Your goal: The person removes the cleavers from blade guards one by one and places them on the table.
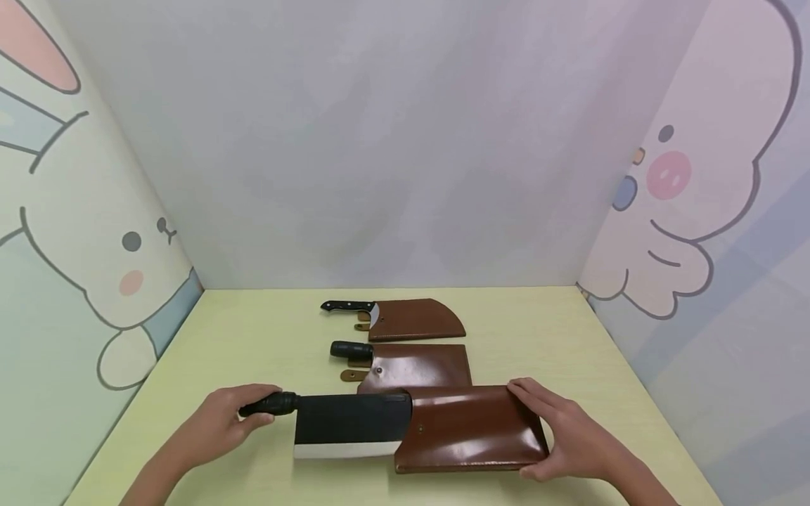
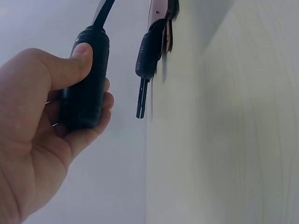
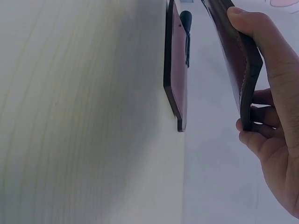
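Note:
My left hand [image 1: 221,422] grips the black handle [image 2: 86,79] of a cleaver [image 1: 351,422], thumb along one side and fingers curled round the other. The cleaver's blade is dark with a bright strip along its lower edge. Its front end is hidden inside a brown leather sheath [image 1: 471,429], and much of the blade shows outside the sheath's mouth. At the sheath's far right end my right hand [image 1: 569,436] holds its edges between thumb and fingers. In the right wrist view the sheath [image 3: 236,60] is raised off the table.
Behind the cleaver lies a second sheathed knife [image 1: 418,365] with a black handle, partly covered by the raised sheath. Farther back a third sheathed knife [image 1: 414,320] has a riveted black handle. The pale table [image 1: 253,337] meets a grey back wall [image 1: 380,176] and cartoon-printed side walls.

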Demonstrator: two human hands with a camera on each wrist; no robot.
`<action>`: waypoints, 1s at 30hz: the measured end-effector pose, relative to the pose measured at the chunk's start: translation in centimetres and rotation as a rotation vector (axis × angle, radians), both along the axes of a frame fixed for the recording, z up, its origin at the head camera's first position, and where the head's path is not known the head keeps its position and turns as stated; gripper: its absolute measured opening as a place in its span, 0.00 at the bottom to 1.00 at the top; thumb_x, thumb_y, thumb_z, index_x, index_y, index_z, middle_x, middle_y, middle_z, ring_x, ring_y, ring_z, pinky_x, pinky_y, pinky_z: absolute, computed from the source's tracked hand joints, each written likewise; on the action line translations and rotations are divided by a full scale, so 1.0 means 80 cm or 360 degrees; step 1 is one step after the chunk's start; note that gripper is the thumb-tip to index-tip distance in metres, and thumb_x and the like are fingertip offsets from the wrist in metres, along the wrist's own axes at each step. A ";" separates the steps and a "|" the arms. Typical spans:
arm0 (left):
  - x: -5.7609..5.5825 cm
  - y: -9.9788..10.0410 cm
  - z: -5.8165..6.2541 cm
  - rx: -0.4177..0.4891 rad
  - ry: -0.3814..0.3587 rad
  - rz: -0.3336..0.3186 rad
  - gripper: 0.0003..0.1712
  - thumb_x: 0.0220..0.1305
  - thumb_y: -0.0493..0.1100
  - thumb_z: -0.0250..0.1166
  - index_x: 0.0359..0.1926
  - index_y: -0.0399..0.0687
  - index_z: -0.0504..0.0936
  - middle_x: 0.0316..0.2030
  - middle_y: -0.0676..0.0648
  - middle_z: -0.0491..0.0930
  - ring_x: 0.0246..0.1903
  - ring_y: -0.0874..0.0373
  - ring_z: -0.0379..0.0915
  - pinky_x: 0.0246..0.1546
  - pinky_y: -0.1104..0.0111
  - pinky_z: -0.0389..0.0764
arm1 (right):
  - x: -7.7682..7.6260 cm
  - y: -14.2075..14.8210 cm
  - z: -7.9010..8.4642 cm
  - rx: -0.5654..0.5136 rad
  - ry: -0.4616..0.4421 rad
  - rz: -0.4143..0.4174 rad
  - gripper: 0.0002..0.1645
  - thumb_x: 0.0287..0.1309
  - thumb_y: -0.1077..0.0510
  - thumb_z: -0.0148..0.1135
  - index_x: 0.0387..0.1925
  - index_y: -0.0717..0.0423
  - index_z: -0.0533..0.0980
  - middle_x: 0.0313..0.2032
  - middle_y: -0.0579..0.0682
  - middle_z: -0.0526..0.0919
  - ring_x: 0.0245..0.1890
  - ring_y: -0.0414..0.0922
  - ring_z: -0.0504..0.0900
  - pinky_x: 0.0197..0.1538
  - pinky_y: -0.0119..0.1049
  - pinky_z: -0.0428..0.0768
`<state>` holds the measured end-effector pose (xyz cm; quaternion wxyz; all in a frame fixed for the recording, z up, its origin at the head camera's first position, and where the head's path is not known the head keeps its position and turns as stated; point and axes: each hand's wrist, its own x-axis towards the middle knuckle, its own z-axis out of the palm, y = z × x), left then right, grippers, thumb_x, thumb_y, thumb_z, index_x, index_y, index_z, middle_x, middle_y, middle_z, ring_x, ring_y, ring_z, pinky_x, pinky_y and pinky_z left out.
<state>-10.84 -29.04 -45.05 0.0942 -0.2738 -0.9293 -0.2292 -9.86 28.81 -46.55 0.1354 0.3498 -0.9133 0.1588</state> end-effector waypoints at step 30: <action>0.009 -0.049 -0.025 0.0037 -0.0094 -0.0113 0.20 0.60 0.42 0.75 0.52 0.43 0.86 0.45 0.47 0.88 0.40 0.74 0.75 0.31 0.73 0.73 | 0.022 0.043 -0.001 0.0037 -0.0055 -0.0188 0.72 0.22 0.27 0.86 0.73 0.46 0.69 0.65 0.54 0.76 0.56 0.54 0.83 0.45 0.41 0.85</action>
